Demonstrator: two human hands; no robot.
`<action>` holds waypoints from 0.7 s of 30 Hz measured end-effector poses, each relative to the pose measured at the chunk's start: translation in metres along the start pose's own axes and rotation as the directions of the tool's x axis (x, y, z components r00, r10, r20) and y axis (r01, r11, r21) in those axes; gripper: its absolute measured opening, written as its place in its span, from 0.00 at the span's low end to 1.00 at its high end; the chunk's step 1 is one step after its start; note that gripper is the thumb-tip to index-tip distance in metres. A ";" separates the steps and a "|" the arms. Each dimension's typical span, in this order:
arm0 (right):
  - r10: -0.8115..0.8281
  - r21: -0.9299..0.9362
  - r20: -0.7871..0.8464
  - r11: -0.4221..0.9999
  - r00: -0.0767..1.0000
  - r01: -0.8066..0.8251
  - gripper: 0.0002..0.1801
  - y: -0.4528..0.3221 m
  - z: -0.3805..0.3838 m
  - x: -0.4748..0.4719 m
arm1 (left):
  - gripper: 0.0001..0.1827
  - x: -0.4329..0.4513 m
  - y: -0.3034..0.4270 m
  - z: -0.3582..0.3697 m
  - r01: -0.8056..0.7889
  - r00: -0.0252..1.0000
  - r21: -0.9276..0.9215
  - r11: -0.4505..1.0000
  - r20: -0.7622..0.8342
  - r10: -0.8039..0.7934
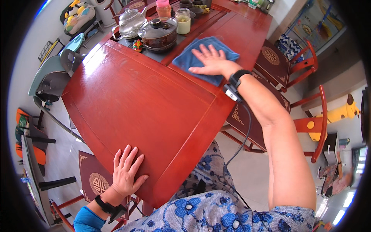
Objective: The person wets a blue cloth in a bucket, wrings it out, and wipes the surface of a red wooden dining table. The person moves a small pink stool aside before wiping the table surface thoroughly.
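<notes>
My right hand (pixel 210 61) lies flat with fingers spread on a folded blue cloth (pixel 188 58), pressing it against the red wooden table (pixel 136 98) near its right edge. The cloth is not gripped between the fingers. At the table's near left corner, my left hand (pixel 127 171) rests palm down on the bare wood, fingers apart and holding nothing. Both wrists wear black bands; a cable runs from the small device at the right one.
Beyond the cloth stand a brown lidded pot (pixel 158 37), a glass teapot (pixel 132 23), a jar of pale liquid (pixel 183 23) and a pink-lidded jar (pixel 163 8). Red wooden chairs (pixel 272 58) line the right side. Another person (pixel 337 182) is at the far right.
</notes>
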State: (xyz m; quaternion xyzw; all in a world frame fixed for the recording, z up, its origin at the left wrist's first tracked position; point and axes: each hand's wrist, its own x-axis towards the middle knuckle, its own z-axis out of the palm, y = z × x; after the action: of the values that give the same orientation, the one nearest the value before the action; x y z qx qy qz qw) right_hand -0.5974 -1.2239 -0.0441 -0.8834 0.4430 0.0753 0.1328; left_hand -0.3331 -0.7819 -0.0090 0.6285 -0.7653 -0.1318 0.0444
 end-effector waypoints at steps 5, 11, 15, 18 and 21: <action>-0.270 -0.090 -0.100 0.961 0.958 0.262 0.54 -0.078 0.033 -0.058 | 0.36 -0.001 0.002 0.001 -0.008 0.999 0.002 1.000 -0.052 0.008; -0.564 -0.124 -0.263 0.824 0.783 0.552 0.43 -0.149 0.080 -0.159 | 0.35 -0.002 0.002 0.003 -0.022 0.994 0.022 1.000 -0.103 0.024; -0.648 -0.055 -0.383 0.727 0.658 0.684 0.35 -0.151 0.097 -0.204 | 0.35 -0.003 0.003 0.004 -0.025 0.994 0.036 0.999 -0.105 0.028; -0.671 -0.065 -0.434 0.688 0.601 0.722 0.31 -0.131 0.095 -0.205 | 0.35 -0.002 0.005 0.005 -0.022 0.995 0.036 0.999 -0.094 0.025; -0.648 -0.076 -0.459 0.710 0.608 0.700 0.28 -0.101 0.087 -0.196 | 0.34 0.002 0.009 0.007 -0.019 0.996 0.041 0.999 -0.088 0.022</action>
State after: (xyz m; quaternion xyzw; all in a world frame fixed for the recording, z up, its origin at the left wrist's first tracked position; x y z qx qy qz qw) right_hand -0.6348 -0.9907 -0.0612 -0.9676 0.0988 -0.2130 0.0931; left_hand -0.3440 -0.7811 -0.0134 0.6266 -0.7715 -0.0876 0.0670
